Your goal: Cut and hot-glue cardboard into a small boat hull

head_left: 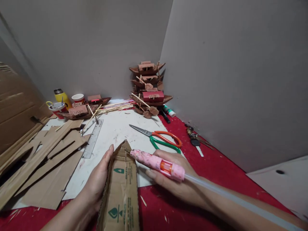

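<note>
My left hand (97, 179) is wrapped round the left side of a long folded cardboard piece (121, 192), which narrows to a point at its far end and bears green print. In my right hand (173, 179) is a pink hot glue gun (154, 163) with a long clear glue stick (228, 195) running out of its back. The gun's nozzle lies at the right edge of the cardboard, near the pointed tip; whether it touches cannot be made out. Just beyond my right hand lie scissors (158, 136) with one orange and one green handle.
Cardboard scraps (48, 166) and a clear ruler (93, 138) lie at left. Behind them stand a model boat (79, 110), a paper cup (57, 108) and a yellow bottle (63, 98). Stacked boats (151, 96) fill the corner. Sticks (117, 107) lie between, and a wall (228, 80) rises right.
</note>
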### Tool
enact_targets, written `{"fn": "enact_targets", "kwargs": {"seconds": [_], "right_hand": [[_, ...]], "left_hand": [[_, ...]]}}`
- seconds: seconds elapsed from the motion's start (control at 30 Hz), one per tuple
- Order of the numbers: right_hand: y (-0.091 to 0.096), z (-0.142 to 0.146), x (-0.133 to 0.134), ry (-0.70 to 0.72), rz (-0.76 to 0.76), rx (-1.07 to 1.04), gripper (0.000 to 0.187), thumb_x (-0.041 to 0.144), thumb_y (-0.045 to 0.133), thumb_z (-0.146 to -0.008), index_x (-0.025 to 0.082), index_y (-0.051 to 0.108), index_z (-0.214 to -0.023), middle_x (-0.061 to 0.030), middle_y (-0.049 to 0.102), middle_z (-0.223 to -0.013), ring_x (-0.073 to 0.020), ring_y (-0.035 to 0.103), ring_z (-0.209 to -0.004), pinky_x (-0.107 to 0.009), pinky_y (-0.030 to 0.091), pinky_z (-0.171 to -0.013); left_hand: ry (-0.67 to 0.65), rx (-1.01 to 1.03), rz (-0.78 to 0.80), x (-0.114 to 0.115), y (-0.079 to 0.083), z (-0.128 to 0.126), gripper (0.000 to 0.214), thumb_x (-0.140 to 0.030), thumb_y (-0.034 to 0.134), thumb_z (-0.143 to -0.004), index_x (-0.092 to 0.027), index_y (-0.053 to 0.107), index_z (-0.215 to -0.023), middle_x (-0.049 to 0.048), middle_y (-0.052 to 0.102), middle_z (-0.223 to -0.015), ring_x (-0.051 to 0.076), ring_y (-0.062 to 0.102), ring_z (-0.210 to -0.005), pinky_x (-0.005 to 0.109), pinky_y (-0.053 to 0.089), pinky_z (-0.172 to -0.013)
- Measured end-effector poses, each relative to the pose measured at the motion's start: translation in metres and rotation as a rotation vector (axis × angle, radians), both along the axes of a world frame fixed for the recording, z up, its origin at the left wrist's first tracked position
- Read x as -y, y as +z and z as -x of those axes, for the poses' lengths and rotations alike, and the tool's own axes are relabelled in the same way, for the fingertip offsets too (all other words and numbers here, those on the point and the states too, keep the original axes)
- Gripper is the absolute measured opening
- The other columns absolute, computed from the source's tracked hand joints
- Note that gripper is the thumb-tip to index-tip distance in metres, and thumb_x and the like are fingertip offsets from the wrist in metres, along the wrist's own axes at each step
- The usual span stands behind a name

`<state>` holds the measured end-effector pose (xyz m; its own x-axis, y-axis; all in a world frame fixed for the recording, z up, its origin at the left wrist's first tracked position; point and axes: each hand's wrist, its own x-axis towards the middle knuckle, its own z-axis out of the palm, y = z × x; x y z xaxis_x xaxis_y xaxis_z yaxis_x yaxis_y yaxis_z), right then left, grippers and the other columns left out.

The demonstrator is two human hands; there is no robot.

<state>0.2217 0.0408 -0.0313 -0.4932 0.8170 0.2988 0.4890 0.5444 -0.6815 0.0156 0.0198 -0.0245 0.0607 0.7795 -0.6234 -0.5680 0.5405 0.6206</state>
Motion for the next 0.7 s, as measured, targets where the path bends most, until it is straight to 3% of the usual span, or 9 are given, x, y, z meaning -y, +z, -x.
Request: {"fn": "enact_targets", "kwargs": {"seconds": [0.27,0.7], "right_hand": [[0.0021,0.0041,0.0031,-0.025,-0.105,0.064,0.03,0.043,0.056,-0.089,0.02,0.047,-0.071,0.0025,0.049,-0.063,-0.0094,0.047,-0.053,-0.023,0.035,-0.051],[-0.0022,0.0065,0.0068,-0.001,-0.017,0.084,0.034,0.047,0.055,-0.088,0.021,0.043,-0.07,0.0032,0.048,-0.061,-0.0091,0.042,-0.051,-0.023,0.032,-0.05]], "left_hand": [[0.012,-0.072,-0.046,0.0075,-0.0037,-0.0061,0.049,-0.047,0.065,-0.081,-0.02,0.068,-0.122,0.0101,0.075,-0.109,0.031,0.069,-0.103,0.04,0.055,-0.086],[-0.002,-0.027,-0.001,0.0066,-0.0058,-0.0075,0.047,-0.048,0.065,-0.082,-0.02,0.069,-0.119,0.0095,0.076,-0.104,0.031,0.071,-0.099,0.041,0.056,-0.085]]}}
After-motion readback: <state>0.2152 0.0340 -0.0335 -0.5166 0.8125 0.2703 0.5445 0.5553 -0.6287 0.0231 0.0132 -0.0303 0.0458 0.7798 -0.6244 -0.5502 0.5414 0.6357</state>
